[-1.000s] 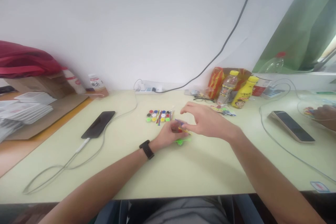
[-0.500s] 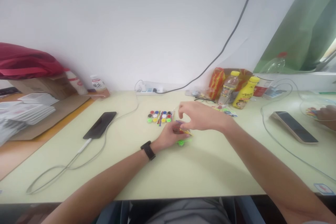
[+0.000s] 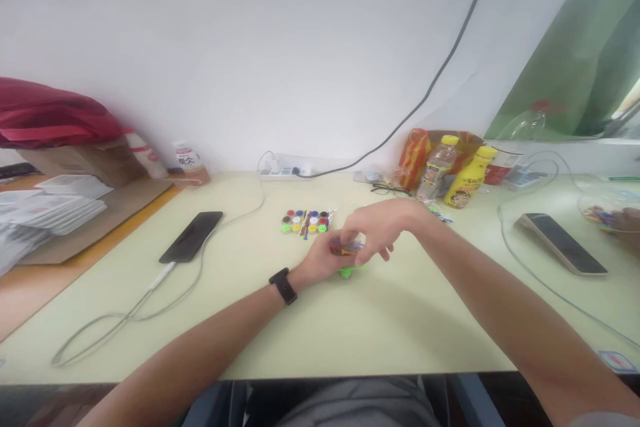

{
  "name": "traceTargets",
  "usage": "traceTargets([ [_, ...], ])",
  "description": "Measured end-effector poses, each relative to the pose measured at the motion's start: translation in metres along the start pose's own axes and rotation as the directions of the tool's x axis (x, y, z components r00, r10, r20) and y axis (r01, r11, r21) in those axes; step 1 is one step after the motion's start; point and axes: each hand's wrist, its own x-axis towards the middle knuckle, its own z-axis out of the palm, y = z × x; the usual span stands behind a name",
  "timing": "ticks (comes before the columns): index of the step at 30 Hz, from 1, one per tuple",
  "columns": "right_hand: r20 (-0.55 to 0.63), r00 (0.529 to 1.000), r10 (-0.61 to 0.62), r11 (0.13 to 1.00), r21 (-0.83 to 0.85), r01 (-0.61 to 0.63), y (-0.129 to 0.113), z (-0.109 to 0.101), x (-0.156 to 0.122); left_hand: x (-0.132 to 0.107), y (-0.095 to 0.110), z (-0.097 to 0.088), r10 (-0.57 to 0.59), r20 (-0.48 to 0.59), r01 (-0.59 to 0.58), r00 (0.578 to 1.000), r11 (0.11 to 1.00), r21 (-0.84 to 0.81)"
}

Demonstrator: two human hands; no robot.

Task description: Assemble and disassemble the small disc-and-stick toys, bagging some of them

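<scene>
My left hand (image 3: pixel 321 260) is closed around a small multicoloured toy (image 3: pixel 346 248) just over the table. It has a red, blue and yellow upper part, and a bright green piece (image 3: pixel 345 273) shows beneath the fingers. A black watch is on that wrist. My right hand (image 3: pixel 377 230) reaches over from the right, thumb and index finger bent onto the toy's top, the other fingers hanging loose beside it. The fingers partly hide the toy, so its exact kind is unclear. Just beyond lie small round coloured pieces (image 3: pixel 313 220) in rows, with thin coloured sticks (image 3: pixel 305 225) among them.
A phone (image 3: pixel 191 237) on a white cable lies left; another phone (image 3: pixel 564 243) lies right. Bottles (image 3: pixel 467 180), glasses (image 3: pixel 391 190) and a power strip (image 3: pixel 285 169) stand near the wall. A co-worker's hand (image 3: pixel 627 223) is beside a clear bowl (image 3: pixel 607 213) at far right.
My right hand has come down and its index finger now meets the top of the toy; its other fingers have dropped. My left hand keeps its hold in nearly the same place.
</scene>
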Motion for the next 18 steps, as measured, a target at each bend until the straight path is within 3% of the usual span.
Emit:
traceTargets([
  [3,0.008,1.000,-0.018,1.000,-0.006,0.018,0.003,0.000,-0.003,0.000,0.004,0.000,-0.012,0.000,0.012,1.000,1.000,-0.007],
  [6,-0.125,0.992,0.019,1.000,0.016,-0.017,0.008,0.002,-0.011,-0.001,0.004,0.001,-0.034,-0.010,0.034,0.999,0.999,0.008],
  [10,-0.326,0.942,0.082,0.997,0.035,-0.075,0.016,0.008,-0.026,-0.001,0.000,0.001,-0.103,-0.055,0.103,0.993,0.995,-0.002],
  [12,-0.492,0.868,0.066,0.998,0.031,-0.059,0.015,0.013,-0.033,0.000,-0.002,0.002,-0.111,-0.079,0.111,0.991,0.994,-0.004],
  [15,-0.721,0.693,-0.017,0.996,0.046,0.072,0.005,0.027,-0.039,0.002,-0.001,0.001,-0.072,-0.097,0.074,0.993,0.997,0.012],
  [16,-0.728,0.682,-0.065,0.989,0.044,0.141,0.000,0.034,-0.038,0.002,0.000,0.000,-0.048,-0.092,0.050,0.995,0.999,0.020],
  [18,-0.625,0.754,-0.203,0.964,0.009,0.267,-0.010,0.053,-0.029,0.002,0.002,-0.002,-0.004,-0.072,0.005,0.997,1.000,0.017],
])
